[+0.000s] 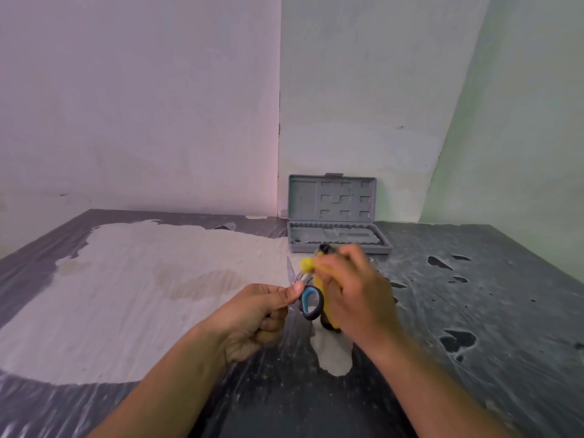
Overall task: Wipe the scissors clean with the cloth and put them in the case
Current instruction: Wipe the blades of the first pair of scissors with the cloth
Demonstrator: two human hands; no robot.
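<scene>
My left hand (257, 314) grips the scissors (311, 301) near the pivot; their black and blue handle loop hangs down and one metal blade points up to the left. My right hand (350, 292), blurred by motion, is closed on a yellow cloth (308, 264) pressed against the other blade. A grey plastic case (336, 216) lies open beyond my hands, its lid leaning on the wall and its moulded tray facing up, with nothing in it.
The table (158, 295) is covered in worn dark plastic sheeting with a big pale bare patch on the left and torn holes on the right. Walls meet in a corner right behind the case.
</scene>
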